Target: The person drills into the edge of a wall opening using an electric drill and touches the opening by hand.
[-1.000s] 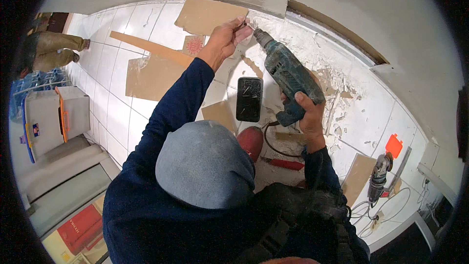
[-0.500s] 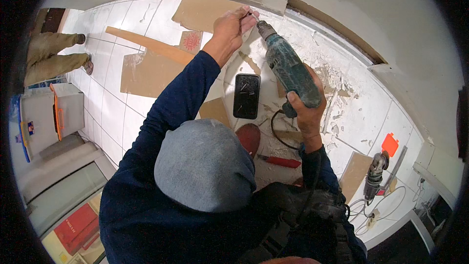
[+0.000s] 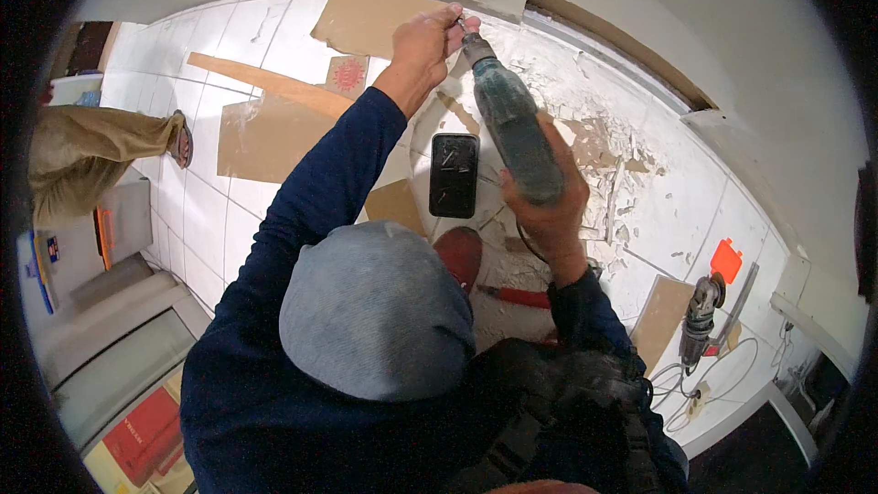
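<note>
My right hand (image 3: 558, 178) is wrapped round the rear of a green power drill (image 3: 512, 119), whose dark chuck points up and away toward the wall. At the chuck's tip, the fingers of my left hand (image 3: 430, 46) are pinched together on something too small to make out. Below the drill, a black tray (image 3: 455, 206) with several small screws in it lies on the floor. A reddish shoe (image 3: 457, 254) and a red-handled tool (image 3: 517, 296) are close to my right forearm.
White chips and dust cover the tiles beneath a slot (image 3: 622, 46) in the wall. Cardboard (image 3: 265, 142) and a wooden strip (image 3: 265, 80) lie left. An angle grinder (image 3: 701, 316) with cords sits right. Another person's leg (image 3: 110, 142) stands far left, near plastic boxes (image 3: 123, 220).
The drill and my right hand have moved left, bringing the chuck closer to my left fingers. The other person's legs at the left have shifted, with a foot now farther right.
</note>
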Available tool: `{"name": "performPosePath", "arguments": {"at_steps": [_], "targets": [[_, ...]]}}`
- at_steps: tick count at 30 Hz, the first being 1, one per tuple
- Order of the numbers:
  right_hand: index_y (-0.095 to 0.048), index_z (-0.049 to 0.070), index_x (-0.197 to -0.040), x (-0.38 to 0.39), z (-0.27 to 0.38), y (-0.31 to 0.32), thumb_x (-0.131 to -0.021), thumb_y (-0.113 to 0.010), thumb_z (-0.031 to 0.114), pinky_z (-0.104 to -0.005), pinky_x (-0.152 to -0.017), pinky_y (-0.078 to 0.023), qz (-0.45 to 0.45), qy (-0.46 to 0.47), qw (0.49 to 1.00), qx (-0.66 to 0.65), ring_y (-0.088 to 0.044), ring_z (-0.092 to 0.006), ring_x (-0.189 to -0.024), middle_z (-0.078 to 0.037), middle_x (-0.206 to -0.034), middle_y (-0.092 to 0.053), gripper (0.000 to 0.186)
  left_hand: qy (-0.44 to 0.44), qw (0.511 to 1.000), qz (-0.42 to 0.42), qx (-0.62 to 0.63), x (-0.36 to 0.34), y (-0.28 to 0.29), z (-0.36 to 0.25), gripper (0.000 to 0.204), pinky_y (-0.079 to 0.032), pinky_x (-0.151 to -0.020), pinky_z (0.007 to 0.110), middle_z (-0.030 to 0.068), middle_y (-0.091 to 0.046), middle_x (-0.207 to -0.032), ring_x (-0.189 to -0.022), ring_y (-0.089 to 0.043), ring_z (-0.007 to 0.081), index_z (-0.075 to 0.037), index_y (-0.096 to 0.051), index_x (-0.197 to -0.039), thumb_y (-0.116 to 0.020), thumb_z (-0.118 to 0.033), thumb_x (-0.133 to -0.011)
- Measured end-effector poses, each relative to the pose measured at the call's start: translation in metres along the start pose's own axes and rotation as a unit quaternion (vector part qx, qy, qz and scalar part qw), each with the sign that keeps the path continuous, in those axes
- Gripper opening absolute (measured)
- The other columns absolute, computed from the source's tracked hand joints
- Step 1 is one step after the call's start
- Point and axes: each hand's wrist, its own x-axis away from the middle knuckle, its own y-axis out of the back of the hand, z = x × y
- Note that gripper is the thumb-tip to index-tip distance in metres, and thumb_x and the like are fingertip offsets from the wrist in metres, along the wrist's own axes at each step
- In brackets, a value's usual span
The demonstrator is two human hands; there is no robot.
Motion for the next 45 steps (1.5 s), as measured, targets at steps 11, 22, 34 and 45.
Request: {"name": "performPosePath", "arguments": {"at_steps": [11,22,34,45], "targets": [[-0.047,0.013,-0.141,-0.005,0.042,-0.03,-0.069,-0.084,0.017,-0.044,-0.084,-0.054,-0.043,0.047,0.979,0.193,-0.063,-0.0403,-0.106,-0.026,-0.124,-0.056,0.081,0.085,0.992,0.078,0.042,0.008,-0.02,0.008,0.021,-0.061,-0.074,0.034,0.0156,-0.063,-0.097,-0.084,-0.067,0.0261,0.0,-0.054,-0.103,-0.047,-0.019,-0.102],[-0.02,0.018,-0.154,-0.017,0.002,-0.05,-0.06,-0.087,0.018,-0.0513,-0.098,-0.041,0.081,-0.047,0.965,0.244,-0.049,-0.0461,-0.115,-0.03,-0.134,-0.041,0.115,0.156,0.972,0.174,-0.03,-0.063,-0.025,0.022,0.018,-0.062,-0.065,0.038,0.0109,-0.062,-0.086,-0.074,-0.065,0.0218,0.0,-0.052,-0.104,-0.044,-0.016,-0.103],[-0.01,0.013,-0.155,-0.026,-0.017,-0.049,-0.063,-0.083,0.011,-0.048,-0.099,-0.045,0.15,-0.129,0.949,0.244,-0.051,-0.0439,-0.119,-0.024,-0.133,-0.049,0.117,0.157,0.963,0.206,-0.076,-0.078,-0.035,0.028,0.02,-0.061,-0.066,0.032,0.0083,-0.064,-0.083,-0.072,-0.066,0.0215,-0.003,-0.058,-0.099,-0.05,-0.021,-0.101],[-0.011,0.017,-0.155,-0.031,-0.031,-0.048,-0.061,-0.086,0.015,-0.0488,-0.089,-0.05,0.123,-0.089,0.96,0.236,-0.056,-0.0431,-0.108,-0.024,-0.119,-0.054,0.12,0.164,0.959,0.224,-0.051,-0.096,-0.033,0.035,0.022,-0.06,-0.069,0.029,0.0066,-0.064,-0.084,-0.072,-0.066,0.0206,-0.003,-0.059,-0.097,-0.053,-0.024,-0.1]]}}
